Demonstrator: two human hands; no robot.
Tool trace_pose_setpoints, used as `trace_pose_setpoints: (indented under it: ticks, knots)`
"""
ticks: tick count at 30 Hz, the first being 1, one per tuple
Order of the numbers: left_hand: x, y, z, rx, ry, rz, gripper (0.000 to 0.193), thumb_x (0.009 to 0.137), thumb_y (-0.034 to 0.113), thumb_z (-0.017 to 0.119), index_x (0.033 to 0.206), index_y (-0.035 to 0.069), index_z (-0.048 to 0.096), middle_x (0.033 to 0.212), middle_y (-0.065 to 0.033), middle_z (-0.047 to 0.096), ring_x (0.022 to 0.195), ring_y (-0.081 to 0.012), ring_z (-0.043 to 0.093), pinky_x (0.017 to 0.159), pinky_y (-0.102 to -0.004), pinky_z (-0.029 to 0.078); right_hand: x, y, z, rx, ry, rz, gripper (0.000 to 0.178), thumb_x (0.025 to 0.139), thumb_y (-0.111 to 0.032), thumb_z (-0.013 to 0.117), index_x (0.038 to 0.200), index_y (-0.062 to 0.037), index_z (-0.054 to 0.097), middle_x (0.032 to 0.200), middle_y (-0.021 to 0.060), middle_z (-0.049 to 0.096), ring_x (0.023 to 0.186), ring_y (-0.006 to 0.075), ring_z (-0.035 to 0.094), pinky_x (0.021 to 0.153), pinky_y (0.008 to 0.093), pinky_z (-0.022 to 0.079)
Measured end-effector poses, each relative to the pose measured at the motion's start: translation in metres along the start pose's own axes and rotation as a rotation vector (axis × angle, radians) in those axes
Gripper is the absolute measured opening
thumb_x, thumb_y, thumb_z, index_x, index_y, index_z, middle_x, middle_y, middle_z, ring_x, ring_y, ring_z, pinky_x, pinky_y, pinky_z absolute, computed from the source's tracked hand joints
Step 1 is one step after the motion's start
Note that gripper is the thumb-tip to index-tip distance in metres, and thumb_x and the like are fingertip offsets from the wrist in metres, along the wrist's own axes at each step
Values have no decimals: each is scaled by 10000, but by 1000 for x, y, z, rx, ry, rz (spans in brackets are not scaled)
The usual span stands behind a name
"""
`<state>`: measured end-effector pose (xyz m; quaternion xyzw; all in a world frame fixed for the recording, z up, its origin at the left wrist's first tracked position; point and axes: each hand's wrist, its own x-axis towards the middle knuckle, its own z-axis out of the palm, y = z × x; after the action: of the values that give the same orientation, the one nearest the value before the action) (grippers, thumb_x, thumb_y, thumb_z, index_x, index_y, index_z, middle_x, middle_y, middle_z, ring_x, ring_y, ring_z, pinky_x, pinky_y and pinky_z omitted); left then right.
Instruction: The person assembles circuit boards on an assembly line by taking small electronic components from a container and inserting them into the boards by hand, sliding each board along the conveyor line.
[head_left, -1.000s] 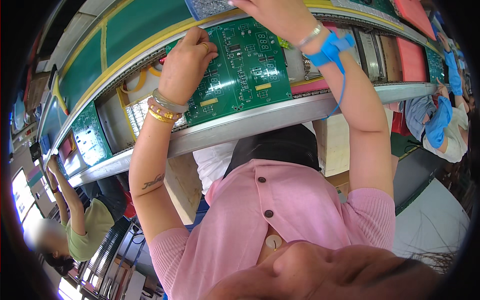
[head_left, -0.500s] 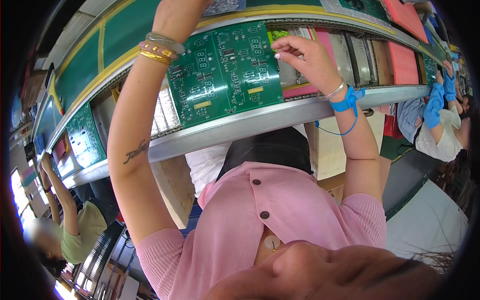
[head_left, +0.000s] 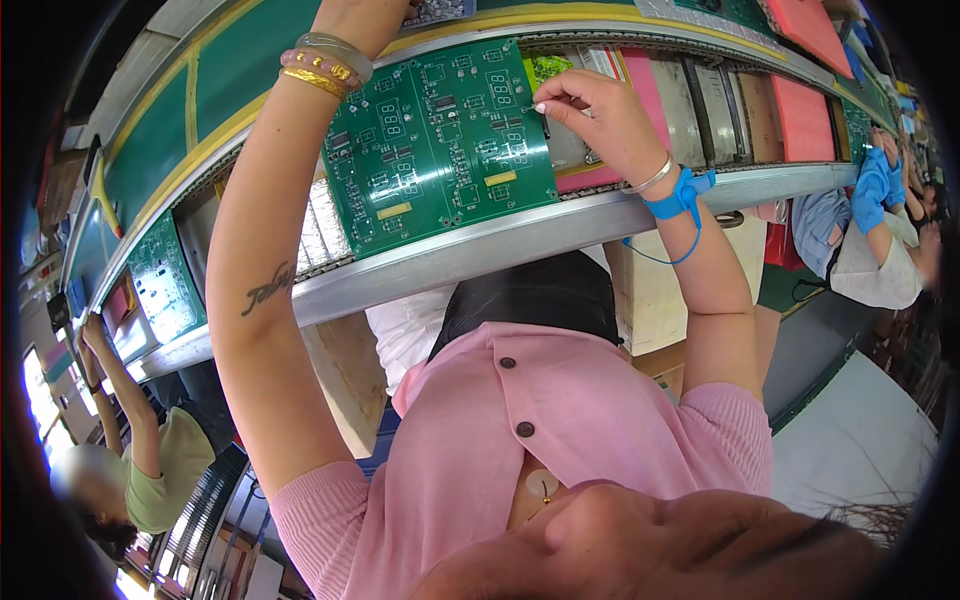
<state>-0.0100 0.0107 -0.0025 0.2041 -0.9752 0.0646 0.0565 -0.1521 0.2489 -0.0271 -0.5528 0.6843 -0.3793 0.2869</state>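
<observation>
A green circuit board (head_left: pixel 435 210) with several digit displays, small chips and yellow parts lies across the metal rails in front of me. My left hand (head_left: pixel 368 22) reaches over its far left side, beside a small tray of loose parts (head_left: pixel 440 10). Its fingers are mostly cut off by the upper edge of the picture. My right hand (head_left: pixel 600 112) is at the board's right edge, thumb and forefinger pinched together. Whatever lies between those fingertips is too small to name. A blue wrist strap (head_left: pixel 680 198) with a cord circles my right wrist.
The metal front rail (head_left: pixel 430 245) runs between me and the board. Another green board (head_left: pixel 168 275) lies further left on the line. Red-pink sheets (head_left: pixel 803 122) are at the right. Co-workers sit to the left, in a green top (head_left: pixel 175 460), and to the right, with blue sleeves (head_left: pixel 872 190).
The board has shifted slightly left. My right hand has moved a little left with it, its thumb and forefinger closer together. My left hand has moved slightly toward the tray.
</observation>
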Motion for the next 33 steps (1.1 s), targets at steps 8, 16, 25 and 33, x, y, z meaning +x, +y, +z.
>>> trace_pose_setpoints:
  ticks: [8,16,25,33]
  knots:
    - [-4,5,-8,16,47,-38,100,775,109,599,760,84,695,790,-137,655,810,-285,646,689,-391,528,5,1,7,-414,104,-349,78,786,-125,663,832,-69,632,817,49,564,840,249,544,698,371,481]
    - [1,6,3,204,39,7,113,784,75,569,738,79,671,825,-128,638,821,-265,642,712,-372,531,5,-2,7,-537,119,-399,94,775,-118,665,840,-68,619,827,52,547,851,246,536,696,350,491]
    - [-47,10,-36,-463,218,-91,81,830,119,629,841,51,671,789,-67,610,699,-175,581,629,-302,473,13,-10,8,-693,20,-537,95,766,-135,657,797,-62,604,823,51,536,852,235,539,694,340,498]
    - [-121,10,-30,-1186,-86,-293,129,872,97,660,941,-9,681,792,-38,667,676,-72,600,612,-235,494,75,-71,3,-666,75,-569,137,818,-142,550,825,-68,665,813,73,623,856,260,583,747,349,468]
